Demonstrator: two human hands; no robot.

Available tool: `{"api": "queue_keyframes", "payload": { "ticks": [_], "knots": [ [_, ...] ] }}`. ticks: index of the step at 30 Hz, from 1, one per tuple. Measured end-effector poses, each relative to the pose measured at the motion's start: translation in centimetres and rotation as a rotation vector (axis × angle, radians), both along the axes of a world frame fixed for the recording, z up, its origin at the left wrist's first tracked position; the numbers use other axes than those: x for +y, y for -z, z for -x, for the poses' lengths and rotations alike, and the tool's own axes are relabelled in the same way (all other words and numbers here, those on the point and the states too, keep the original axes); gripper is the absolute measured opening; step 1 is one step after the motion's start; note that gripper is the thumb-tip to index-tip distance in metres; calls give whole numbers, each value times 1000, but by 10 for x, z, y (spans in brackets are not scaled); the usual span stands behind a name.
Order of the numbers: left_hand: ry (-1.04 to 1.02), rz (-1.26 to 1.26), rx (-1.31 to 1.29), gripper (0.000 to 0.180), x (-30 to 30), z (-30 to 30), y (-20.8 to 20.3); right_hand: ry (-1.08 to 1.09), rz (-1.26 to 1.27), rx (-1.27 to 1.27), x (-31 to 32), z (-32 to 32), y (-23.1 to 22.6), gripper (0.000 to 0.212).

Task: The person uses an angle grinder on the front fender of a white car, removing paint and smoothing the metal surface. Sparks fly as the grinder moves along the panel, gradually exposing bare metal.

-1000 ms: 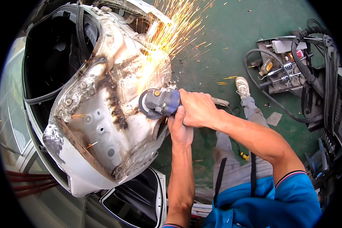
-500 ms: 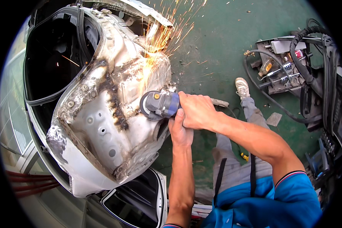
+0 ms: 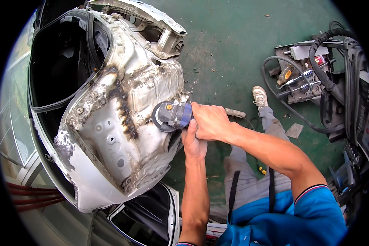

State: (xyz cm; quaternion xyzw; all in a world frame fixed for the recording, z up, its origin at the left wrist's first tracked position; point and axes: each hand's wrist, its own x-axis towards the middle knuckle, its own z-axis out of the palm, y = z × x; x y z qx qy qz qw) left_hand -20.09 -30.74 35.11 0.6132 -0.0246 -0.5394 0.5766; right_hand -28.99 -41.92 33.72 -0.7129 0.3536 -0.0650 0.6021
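Both of my hands are closed around the blue and grey body of an angle grinder (image 3: 180, 115). My right hand (image 3: 212, 122) wraps over its rear part, and my left hand (image 3: 194, 141) grips from below, thumb up against the body. The grinder's disc lies over the bare, scorched metal of a white car body (image 3: 104, 133); whether it touches the metal I cannot tell. A row of dark burnt marks (image 3: 125, 108) runs down the panel just left of the disc. No sparks show around the disc.
On the right, a wheeled tool cart (image 3: 293, 88) carries tools, with thick black cables (image 3: 348, 82) hanging beside it. A white-framed car window (image 3: 151, 217) lies at the lower middle. My shoe (image 3: 260, 97) stands on the green floor (image 3: 233, 45), near a scrap piece (image 3: 294, 130).
The bright stream of orange sparks above the grinder has vanished. My hands and the grinder have hardly moved; the view has shifted slightly.
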Motion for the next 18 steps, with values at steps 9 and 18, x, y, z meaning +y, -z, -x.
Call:
{"api": "queue_keyframes", "payload": {
  "ticks": [9, 18],
  "knots": [
    [1, -7, 17, 67, 2, -6, 0, 15, -2, 8, 2, -2, -3, 37],
    [49, -4, -44, 63, -2, -10, -10, 20, -41, 83, 6, -6, -12, 42]
  ]
}}
